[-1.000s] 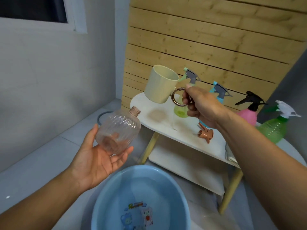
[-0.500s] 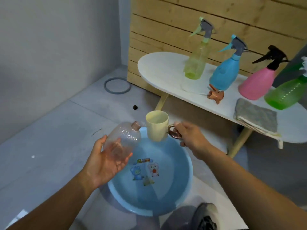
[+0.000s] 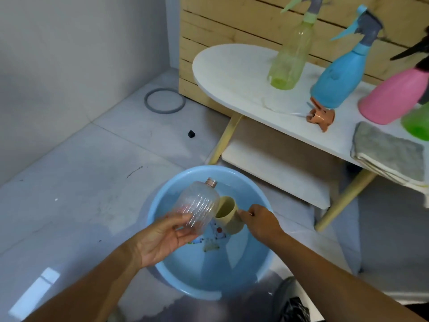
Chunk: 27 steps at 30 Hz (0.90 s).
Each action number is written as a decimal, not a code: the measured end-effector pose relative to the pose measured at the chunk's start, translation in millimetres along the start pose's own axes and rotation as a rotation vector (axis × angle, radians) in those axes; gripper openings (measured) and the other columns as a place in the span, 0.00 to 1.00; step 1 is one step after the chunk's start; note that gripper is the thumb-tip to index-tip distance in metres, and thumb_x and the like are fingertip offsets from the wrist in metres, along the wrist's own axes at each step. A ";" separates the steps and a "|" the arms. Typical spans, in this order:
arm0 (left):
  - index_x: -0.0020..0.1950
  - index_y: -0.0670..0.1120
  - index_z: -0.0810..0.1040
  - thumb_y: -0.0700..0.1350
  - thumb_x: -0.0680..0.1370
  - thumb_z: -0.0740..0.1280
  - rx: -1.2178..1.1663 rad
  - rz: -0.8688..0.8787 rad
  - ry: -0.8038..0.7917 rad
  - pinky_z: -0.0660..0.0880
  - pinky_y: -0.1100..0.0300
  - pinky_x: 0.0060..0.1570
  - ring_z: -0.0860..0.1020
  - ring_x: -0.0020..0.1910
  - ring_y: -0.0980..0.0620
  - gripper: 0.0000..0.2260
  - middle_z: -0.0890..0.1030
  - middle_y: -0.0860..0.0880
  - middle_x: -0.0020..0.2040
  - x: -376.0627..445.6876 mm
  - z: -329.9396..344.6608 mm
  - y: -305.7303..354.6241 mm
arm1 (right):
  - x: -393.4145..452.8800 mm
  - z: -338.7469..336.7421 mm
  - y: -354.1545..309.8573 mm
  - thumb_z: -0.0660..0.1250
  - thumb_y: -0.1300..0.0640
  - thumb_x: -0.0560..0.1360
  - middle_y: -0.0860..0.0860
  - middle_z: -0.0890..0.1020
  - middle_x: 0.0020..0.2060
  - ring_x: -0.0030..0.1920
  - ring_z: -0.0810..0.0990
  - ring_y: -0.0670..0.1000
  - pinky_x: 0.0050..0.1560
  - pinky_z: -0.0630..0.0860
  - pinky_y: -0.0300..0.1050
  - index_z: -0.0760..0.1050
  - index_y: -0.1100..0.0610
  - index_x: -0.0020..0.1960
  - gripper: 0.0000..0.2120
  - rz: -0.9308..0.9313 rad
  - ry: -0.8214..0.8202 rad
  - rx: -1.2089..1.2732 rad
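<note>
Hands are low over the blue basin. The left hand lies palm up, with its thumb and fingers curled round the bottom of the clear bottle. The bottle leans, and its open neck points up and away.

Half a second ago the bottle was beside the cup, over the basin's left rim. Now it is further in over the basin and hides part of the cup's mouth.

The right hand is closed on the handle of the cup. The fingers hide the handle itself. A second ago the cup was up high by the table. Then it hung upright over the basin's far side. Now it is down inside the basin, tipped over, with its mouth turned to the bottle. Whether it touches the bottom cannot be told.

On the table, the orange spray head and the cloth lie as before.
</note>
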<state>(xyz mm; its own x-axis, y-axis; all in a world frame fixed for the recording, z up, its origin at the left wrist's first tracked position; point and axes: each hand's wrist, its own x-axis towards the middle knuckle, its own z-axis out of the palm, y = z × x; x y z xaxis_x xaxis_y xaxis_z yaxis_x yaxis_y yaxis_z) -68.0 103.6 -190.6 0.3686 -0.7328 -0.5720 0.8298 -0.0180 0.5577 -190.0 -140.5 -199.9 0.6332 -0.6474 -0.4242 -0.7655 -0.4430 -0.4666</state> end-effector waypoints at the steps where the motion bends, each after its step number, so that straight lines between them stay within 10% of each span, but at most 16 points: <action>1: 0.70 0.40 0.75 0.42 0.56 0.87 0.033 0.004 0.000 0.80 0.47 0.61 0.81 0.62 0.38 0.45 0.79 0.35 0.67 2.7 -0.4 -2.0 | 0.6 3.0 2.2 0.62 0.41 0.80 0.48 0.74 0.33 0.36 0.73 0.51 0.33 0.65 0.45 0.68 0.54 0.39 0.19 -0.003 0.016 -0.046; 8: 0.71 0.48 0.74 0.43 0.57 0.82 0.209 0.065 0.131 0.75 0.55 0.65 0.84 0.59 0.50 0.42 0.84 0.47 0.62 17.8 -1.4 -11.9 | 14.7 22.6 11.4 0.63 0.49 0.81 0.56 0.80 0.49 0.52 0.80 0.60 0.47 0.72 0.48 0.75 0.53 0.48 0.09 -0.140 0.005 -0.329; 19: 0.74 0.59 0.67 0.36 0.65 0.84 0.504 0.090 0.221 0.75 0.53 0.67 0.84 0.58 0.53 0.45 0.86 0.52 0.59 19.0 -9.6 -19.6 | 15.9 40.4 10.3 0.66 0.65 0.76 0.55 0.76 0.61 0.60 0.76 0.58 0.54 0.78 0.50 0.72 0.54 0.69 0.22 -0.310 -0.076 -0.834; 27: 0.67 0.57 0.70 0.34 0.65 0.83 0.614 0.156 0.307 0.78 0.70 0.46 0.82 0.52 0.63 0.38 0.83 0.54 0.58 18.3 -13.3 -27.6 | 12.0 59.5 8.2 0.68 0.64 0.76 0.55 0.75 0.62 0.61 0.78 0.58 0.57 0.78 0.51 0.72 0.56 0.69 0.22 -0.272 -0.147 -0.818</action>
<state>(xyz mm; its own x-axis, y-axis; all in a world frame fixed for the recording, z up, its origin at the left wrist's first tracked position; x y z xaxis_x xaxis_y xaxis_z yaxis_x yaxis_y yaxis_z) -78.5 99.7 -224.5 0.6408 -0.5345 -0.5511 0.4042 -0.3754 0.8341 -181.8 -115.1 -255.0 0.7707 -0.3930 -0.5016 -0.3921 -0.9130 0.1129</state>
